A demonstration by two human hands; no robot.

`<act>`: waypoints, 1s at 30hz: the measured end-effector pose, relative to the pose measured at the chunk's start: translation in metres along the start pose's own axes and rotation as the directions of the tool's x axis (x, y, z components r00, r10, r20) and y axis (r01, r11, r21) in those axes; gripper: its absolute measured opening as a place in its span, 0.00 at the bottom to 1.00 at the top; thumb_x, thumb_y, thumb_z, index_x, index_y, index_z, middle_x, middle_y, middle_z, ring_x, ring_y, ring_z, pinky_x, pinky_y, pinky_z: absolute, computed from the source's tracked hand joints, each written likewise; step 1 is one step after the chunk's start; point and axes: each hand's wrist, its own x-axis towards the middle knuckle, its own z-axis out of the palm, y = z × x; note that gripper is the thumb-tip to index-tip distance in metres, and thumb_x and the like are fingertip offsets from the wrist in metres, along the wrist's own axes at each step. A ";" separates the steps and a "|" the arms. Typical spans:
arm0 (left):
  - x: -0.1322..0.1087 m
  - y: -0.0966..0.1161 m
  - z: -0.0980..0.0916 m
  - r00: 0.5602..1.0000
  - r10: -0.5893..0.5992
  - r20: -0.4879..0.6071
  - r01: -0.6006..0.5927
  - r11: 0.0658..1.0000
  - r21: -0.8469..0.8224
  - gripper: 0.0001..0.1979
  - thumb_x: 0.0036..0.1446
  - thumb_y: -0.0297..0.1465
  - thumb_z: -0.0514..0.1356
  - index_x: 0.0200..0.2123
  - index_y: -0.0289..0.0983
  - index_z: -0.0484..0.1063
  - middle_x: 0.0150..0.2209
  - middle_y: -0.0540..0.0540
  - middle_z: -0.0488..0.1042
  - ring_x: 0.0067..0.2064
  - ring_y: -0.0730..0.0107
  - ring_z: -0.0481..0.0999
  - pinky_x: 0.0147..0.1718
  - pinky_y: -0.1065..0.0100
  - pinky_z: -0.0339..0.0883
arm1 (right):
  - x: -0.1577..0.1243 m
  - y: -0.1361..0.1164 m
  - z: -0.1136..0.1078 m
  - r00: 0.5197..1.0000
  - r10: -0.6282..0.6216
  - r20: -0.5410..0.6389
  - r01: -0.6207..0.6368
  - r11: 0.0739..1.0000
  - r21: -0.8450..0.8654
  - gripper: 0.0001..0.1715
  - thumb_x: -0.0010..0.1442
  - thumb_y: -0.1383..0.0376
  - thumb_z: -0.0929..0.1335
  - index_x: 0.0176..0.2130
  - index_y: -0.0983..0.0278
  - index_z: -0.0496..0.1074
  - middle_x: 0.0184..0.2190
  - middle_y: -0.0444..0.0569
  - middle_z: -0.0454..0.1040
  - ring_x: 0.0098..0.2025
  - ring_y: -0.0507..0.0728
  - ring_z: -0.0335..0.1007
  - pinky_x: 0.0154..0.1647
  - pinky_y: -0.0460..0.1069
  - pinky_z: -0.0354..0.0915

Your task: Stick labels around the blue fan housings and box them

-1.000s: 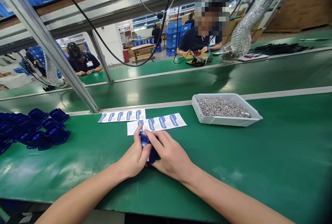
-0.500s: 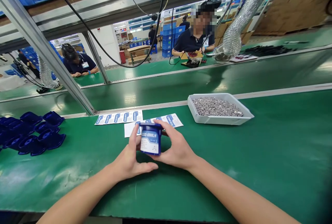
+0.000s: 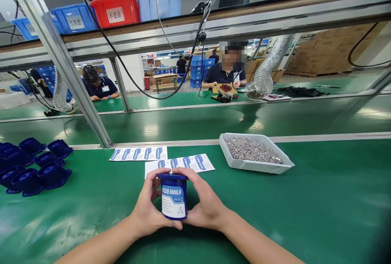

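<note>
A dark blue plastic pump housing [image 3: 174,196] with a flanged top is upright between my hands, its white and blue label reading "DC52Q-5000L/H" turned toward me. My left hand [image 3: 148,211] grips it from the left, fingers at the top rim and thumb under the bottom edge. From the right, my right hand [image 3: 203,203] holds it the same way, fingers on the rim and thumb low. Just behind lies a label sheet [image 3: 198,162], partly covered by my fingers and the housing. Another label sheet [image 3: 137,154] lies farther back to the left.
Several more blue housings [image 3: 51,174] are grouped at the left. A white tray [image 3: 259,166] full of small metal pieces stands at the right on the green bench [image 3: 305,215]. A metal post [image 3: 76,84] rises at left. Two co-workers [image 3: 224,70] [image 3: 99,82] sit across.
My view has tipped up, showing more of the overhead shelf. My left hand has closed in around the housing, with its fingers now over the rim; the label faces me more squarely.
</note>
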 end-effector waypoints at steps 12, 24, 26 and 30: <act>-0.001 -0.006 -0.001 1.000 -0.006 -0.015 0.004 0.995 -0.095 0.58 0.28 0.42 0.84 0.63 0.45 0.61 0.66 0.36 0.63 0.67 0.42 0.67 0.60 0.58 0.71 | -0.004 -0.001 0.000 1.000 0.017 0.006 -0.016 0.993 -0.115 0.60 0.58 0.44 0.76 0.74 0.62 0.49 0.63 0.57 0.68 0.64 0.60 0.69 0.68 0.52 0.70; 0.004 -0.002 0.000 0.999 -0.031 0.041 0.039 0.975 -0.218 0.57 0.35 0.48 0.82 0.64 0.45 0.58 0.66 0.37 0.61 0.65 0.45 0.67 0.61 0.56 0.67 | 0.004 -0.012 -0.003 0.994 -0.099 -0.035 0.092 0.984 -0.152 0.52 0.63 0.56 0.74 0.74 0.66 0.49 0.65 0.59 0.64 0.69 0.59 0.62 0.71 0.52 0.66; 0.004 0.000 -0.002 0.994 -0.050 0.100 0.079 0.950 -0.302 0.48 0.49 0.53 0.75 0.65 0.46 0.56 0.66 0.37 0.61 0.64 0.47 0.69 0.61 0.53 0.66 | 0.007 -0.014 -0.003 0.996 -0.087 -0.021 0.083 0.989 -0.120 0.50 0.63 0.60 0.73 0.73 0.66 0.50 0.64 0.58 0.66 0.68 0.57 0.64 0.70 0.52 0.67; 0.002 0.001 -0.005 0.985 -0.135 0.103 0.163 0.922 -0.350 0.31 0.66 0.48 0.62 0.64 0.46 0.54 0.63 0.40 0.64 0.64 0.53 0.68 0.64 0.53 0.62 | 0.009 -0.014 0.000 0.984 -0.180 0.018 0.180 0.972 -0.148 0.51 0.62 0.67 0.73 0.75 0.65 0.48 0.65 0.58 0.66 0.68 0.58 0.63 0.70 0.55 0.68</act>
